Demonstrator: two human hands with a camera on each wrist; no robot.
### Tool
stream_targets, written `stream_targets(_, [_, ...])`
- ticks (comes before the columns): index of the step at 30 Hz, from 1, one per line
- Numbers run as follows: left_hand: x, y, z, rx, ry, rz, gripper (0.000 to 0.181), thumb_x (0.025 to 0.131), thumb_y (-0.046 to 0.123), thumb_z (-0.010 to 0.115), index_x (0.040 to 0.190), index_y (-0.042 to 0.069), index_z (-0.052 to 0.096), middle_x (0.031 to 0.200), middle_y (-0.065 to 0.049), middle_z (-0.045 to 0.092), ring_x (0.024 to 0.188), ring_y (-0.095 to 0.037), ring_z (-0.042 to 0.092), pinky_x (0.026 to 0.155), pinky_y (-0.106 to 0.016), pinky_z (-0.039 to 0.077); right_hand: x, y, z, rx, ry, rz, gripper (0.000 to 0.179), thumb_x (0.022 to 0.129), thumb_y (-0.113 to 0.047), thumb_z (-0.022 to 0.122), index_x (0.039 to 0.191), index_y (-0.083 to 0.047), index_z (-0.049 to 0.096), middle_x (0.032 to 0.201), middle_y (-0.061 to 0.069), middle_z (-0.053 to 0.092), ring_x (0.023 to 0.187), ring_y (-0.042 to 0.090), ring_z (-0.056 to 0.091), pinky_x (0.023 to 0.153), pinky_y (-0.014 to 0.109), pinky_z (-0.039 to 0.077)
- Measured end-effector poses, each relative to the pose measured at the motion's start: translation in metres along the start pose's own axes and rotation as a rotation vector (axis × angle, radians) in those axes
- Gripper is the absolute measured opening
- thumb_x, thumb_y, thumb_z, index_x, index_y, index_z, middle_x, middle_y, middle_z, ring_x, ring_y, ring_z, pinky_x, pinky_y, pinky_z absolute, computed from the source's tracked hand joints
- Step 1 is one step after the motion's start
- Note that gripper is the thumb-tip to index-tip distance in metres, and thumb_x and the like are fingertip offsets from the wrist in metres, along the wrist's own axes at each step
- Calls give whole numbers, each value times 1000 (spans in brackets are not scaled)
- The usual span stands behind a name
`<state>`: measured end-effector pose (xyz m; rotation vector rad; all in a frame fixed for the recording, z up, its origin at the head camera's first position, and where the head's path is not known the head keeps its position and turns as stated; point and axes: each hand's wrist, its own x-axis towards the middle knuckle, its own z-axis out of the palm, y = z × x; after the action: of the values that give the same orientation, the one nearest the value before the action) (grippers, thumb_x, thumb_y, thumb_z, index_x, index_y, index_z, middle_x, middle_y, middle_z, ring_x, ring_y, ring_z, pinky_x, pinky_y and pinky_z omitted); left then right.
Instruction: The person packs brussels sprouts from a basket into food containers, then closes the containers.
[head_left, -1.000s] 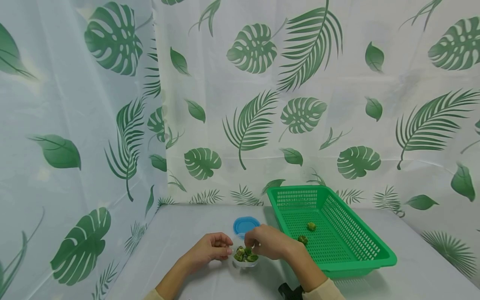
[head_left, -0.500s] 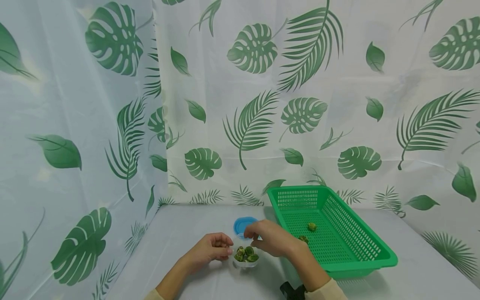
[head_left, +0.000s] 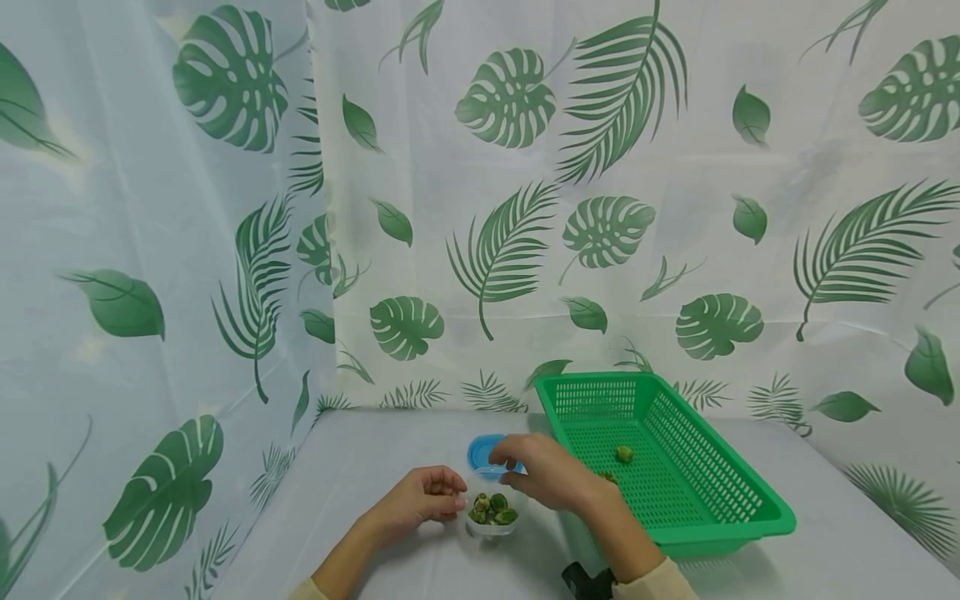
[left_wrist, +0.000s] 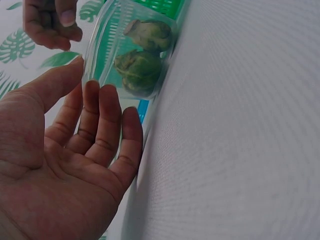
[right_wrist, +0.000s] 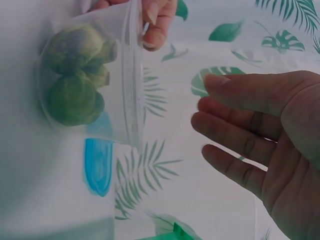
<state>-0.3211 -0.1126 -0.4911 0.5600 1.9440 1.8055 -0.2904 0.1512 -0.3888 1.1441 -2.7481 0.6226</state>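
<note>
A small clear plastic container (head_left: 491,531) sits on the table with several Brussels sprouts (head_left: 498,502) in it. My left hand (head_left: 420,504) holds its left side, the fingertips against the wall and the thumb at the rim, as the left wrist view shows. Over the far right of the container hovers my right hand (head_left: 543,473), apart from it. In the right wrist view this right hand (right_wrist: 260,130) has its fingers loosely extended and nothing in them. Through the clear wall the sprouts (right_wrist: 75,80) show green and leafy.
Behind the container lies a blue lid (head_left: 480,454), partly hidden by my right hand. A green basket (head_left: 712,533) stands on the right; one sprout (head_left: 624,453) lies inside, another (head_left: 610,477) is partly hidden. A black object (head_left: 585,581) is near my right sleeve.
My right hand has let go of a Brussels sprout in the container and risen back and away from it, its fingers loosening. The left hand has stayed at the container's side.
</note>
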Motion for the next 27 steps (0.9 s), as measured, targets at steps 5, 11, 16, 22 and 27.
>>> stream_targets(5, [0, -1, 0, -6, -3, -2, 37, 96, 17, 74, 122, -6, 63, 90, 1, 68, 84, -12, 67, 76, -30, 57, -2, -1, -4, 1, 55, -17, 23, 95, -9, 75, 117, -17, 73, 114, -3, 74, 99, 14, 70, 87, 33, 58])
stream_targets(11, [-1, 0, 0, -9, -2, -3, 38, 96, 18, 75, 123, -6, 63, 90, 1, 68, 84, -12, 67, 76, -30, 58, -3, -1, -11, -6, 143, -56, 25, 95, -9, 76, 119, -17, 72, 114, -3, 74, 97, 11, 70, 86, 32, 58])
stream_targets(16, [-1, 2, 0, -4, 1, -6, 33, 98, 14, 72, 123, -6, 63, 90, 1, 68, 84, -12, 67, 75, -30, 57, -3, -3, -17, -26, 201, -52, 26, 95, -11, 76, 120, -16, 73, 114, -3, 75, 96, 10, 70, 86, 33, 58])
stream_targets(22, [-2, 2, 1, -3, 9, -18, 35, 97, 14, 73, 123, -7, 63, 89, 1, 68, 83, -12, 67, 75, -29, 57, -6, -6, -30, -6, 252, -42, 28, 95, -11, 77, 122, -17, 73, 114, -4, 75, 99, 13, 70, 87, 35, 59])
stream_targets(27, [-2, 2, 2, -5, 8, -17, 35, 97, 14, 72, 123, -7, 63, 89, 1, 68, 83, -11, 67, 75, -29, 57, -10, -9, -43, -29, 287, -54, 31, 94, -10, 78, 123, -19, 72, 114, -6, 74, 99, 12, 71, 87, 36, 59])
